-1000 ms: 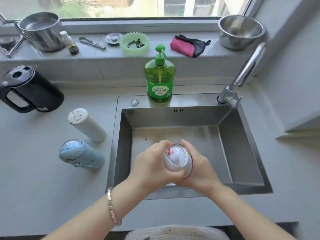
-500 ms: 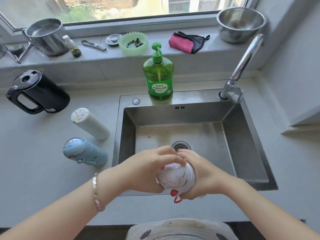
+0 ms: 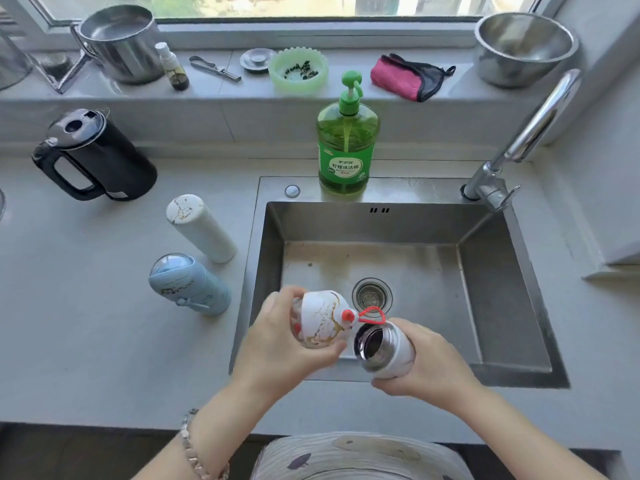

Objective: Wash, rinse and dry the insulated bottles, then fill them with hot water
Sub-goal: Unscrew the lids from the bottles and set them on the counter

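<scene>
Half a second ago both hands were clasped together round the closed bottle. Now they have drawn apart and the lid is off. I see the left hand (image 3: 277, 344) holding the lid (image 3: 322, 318), fingers curled over its far side and thumb pressed along the near edge. The lid is white with gold veins. Its red button and red loop (image 3: 372, 315) point right, toward the bottle.

The right hand (image 3: 433, 365) grips the bottle (image 3: 384, 348) with its fingers wrapped close round the white body. The bottle lies tilted, its open steel mouth facing left and up at me, dark inside. Lid and mouth sit just beside each other, and I cannot tell whether the loop touches the rim. Both are held over the front of the sink (image 3: 491, 289), near its front edge, with the drain (image 3: 372, 295) just behind them.

On the counter (image 3: 86, 323) left of the sink stand a white bottle (image 3: 201, 228) and a blue bottle (image 3: 188, 289), both capped, with a black kettle (image 3: 100, 157) further back. A green soap bottle (image 3: 347, 143) stands on the sink's back ledge, and the tap (image 3: 526, 133) rises at the right corner. On the sill are a steel pot (image 3: 121, 43), a green dish (image 3: 298, 71), a pink cloth (image 3: 398, 77) and a steel bowl (image 3: 523, 48).
</scene>
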